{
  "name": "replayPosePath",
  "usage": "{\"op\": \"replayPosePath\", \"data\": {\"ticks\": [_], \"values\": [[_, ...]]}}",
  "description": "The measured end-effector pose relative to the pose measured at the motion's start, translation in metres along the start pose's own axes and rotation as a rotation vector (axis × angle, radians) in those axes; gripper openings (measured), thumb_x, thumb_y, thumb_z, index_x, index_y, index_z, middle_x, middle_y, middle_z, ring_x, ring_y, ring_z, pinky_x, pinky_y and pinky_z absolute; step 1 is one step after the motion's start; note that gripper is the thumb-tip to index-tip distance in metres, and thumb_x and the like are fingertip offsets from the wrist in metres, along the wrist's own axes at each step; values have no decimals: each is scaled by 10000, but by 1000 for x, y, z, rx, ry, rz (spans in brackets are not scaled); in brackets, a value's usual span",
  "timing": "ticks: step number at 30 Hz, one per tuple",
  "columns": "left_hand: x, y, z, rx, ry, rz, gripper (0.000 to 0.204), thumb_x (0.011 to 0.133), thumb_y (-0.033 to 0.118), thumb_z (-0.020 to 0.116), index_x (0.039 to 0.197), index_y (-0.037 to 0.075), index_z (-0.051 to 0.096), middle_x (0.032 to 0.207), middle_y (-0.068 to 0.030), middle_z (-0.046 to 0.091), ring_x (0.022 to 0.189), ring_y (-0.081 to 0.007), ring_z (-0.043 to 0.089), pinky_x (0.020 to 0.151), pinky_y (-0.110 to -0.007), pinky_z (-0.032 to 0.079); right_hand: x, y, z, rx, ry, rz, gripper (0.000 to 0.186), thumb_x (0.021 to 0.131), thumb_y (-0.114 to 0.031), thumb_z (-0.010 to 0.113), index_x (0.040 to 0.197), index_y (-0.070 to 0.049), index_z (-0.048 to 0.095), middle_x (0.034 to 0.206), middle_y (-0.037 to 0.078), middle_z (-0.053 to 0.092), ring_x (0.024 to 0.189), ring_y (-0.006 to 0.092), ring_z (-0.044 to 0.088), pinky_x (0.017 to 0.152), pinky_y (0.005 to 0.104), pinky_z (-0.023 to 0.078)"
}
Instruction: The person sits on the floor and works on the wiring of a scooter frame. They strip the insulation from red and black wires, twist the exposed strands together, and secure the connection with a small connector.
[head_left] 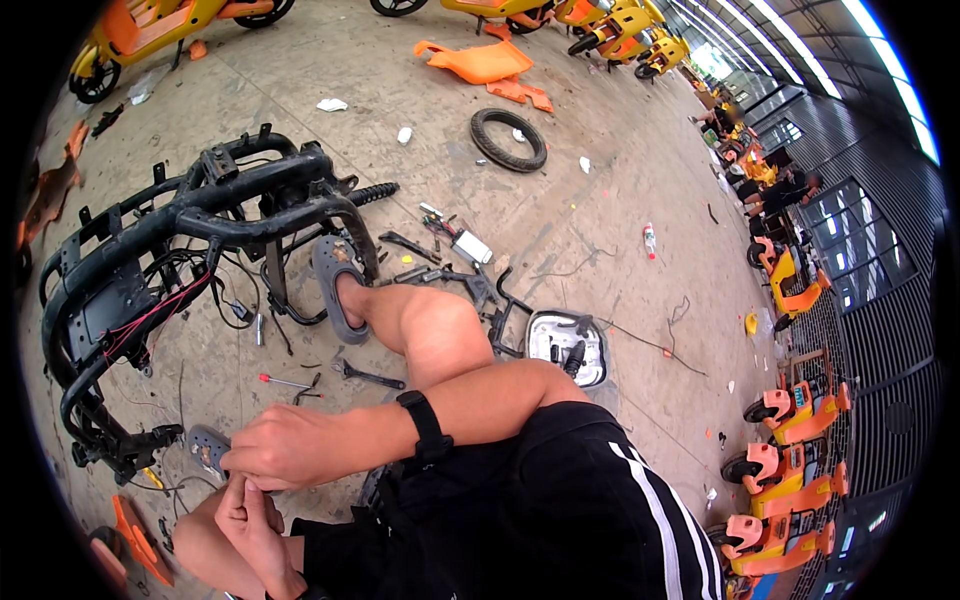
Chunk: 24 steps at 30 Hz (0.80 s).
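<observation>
My right hand (275, 447), with a black band on its wrist, meets my left hand (252, 525) in front of my lower left leg. Both hands are closed, fingertips pressed together. Whatever they pinch is hidden or too small to make out. Ahead and to the left of them stands a bare black scooter frame (150, 228), with loose red and black wires hanging from it. On the floor near my right hand lie a red-handled screwdriver (285, 381) and a dark wrench (370, 377).
Metal parts and a silver box (472, 247) lie beyond my right foot. A white shell (597, 368) holding black parts sits right of my knee. Farther off lie a tire (485, 147), an orange panel (485, 65) and a bottle (649, 240). Scooters (795, 480) line the right wall; people work beyond.
</observation>
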<state>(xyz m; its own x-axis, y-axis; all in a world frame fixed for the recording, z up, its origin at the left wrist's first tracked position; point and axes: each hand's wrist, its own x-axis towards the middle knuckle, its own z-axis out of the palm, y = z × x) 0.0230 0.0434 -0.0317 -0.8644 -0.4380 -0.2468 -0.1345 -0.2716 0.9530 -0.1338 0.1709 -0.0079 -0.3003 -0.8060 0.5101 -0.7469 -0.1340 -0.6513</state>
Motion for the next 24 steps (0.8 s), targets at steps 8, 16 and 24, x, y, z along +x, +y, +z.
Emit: {"op": "replayPosePath", "data": {"ticks": [8,16,24], "values": [[1,-7,9,113,5,47,319,1053,191,564,1256,-38,657,684,20,598,445,13,341,397,-186,212,-3,6,0,8,39,35,260,773,-161,714,989,-18,694,765,102,644,677,309,657,594,415,515],[-2,22,31,323,101,131,193,988,91,640,1113,-22,732,668,12,569,601,-30,431,524,-224,351,3,0,-21,251,23,307,200,858,-73,743,1053,-32,753,934,140,757,803,255,755,722,327,593],[-6,16,21,221,91,158,213,997,100,633,1149,-17,726,549,24,398,523,-26,349,461,-260,281,12,-8,-11,215,-10,248,251,886,-58,720,1135,-29,718,916,138,744,808,270,741,695,344,580]]}}
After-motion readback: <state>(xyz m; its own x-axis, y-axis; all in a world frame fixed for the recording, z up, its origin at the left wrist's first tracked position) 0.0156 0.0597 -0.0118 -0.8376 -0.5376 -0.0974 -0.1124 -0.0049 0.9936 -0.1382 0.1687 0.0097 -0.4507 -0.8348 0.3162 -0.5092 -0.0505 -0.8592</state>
